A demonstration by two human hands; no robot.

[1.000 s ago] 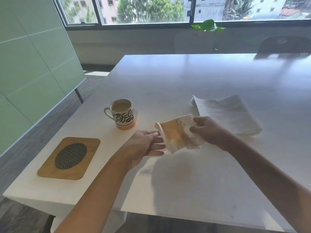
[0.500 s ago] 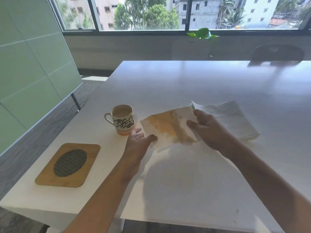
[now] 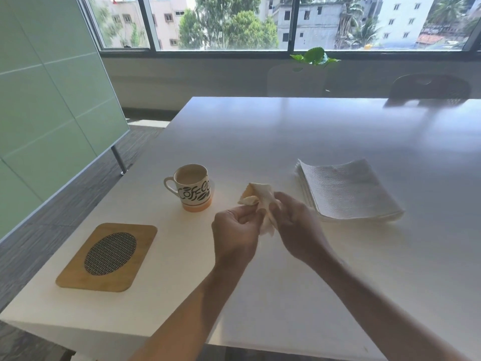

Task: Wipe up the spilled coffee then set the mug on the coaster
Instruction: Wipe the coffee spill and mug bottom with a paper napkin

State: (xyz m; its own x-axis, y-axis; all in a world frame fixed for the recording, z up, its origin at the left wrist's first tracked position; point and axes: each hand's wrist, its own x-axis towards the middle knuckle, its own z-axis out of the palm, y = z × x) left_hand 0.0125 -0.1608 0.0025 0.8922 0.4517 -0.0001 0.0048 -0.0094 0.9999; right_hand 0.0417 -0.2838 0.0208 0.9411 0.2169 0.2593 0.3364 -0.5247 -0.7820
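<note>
A coffee-stained paper towel (image 3: 261, 196), folded up small, is held above the white table (image 3: 286, 142) between both hands. My left hand (image 3: 235, 235) pinches its left edge and my right hand (image 3: 296, 225) grips its right side. The white mug (image 3: 194, 187) with black "Coffee" lettering and an orange base stands upright on the table just left of the hands, with milky coffee inside. The wooden coaster (image 3: 108, 256) with a dark woven oval lies flat near the table's front left corner, apart from the mug.
A stack of clean white paper towels (image 3: 346, 191) lies to the right of my hands. A dark chair (image 3: 429, 86) and a green plant (image 3: 315, 56) stand beyond the far edge. A green glass partition (image 3: 52, 100) runs along the left.
The stained towel was spread open between my hands half a second ago. It is now folded into a small bundle and my hands have come close together.
</note>
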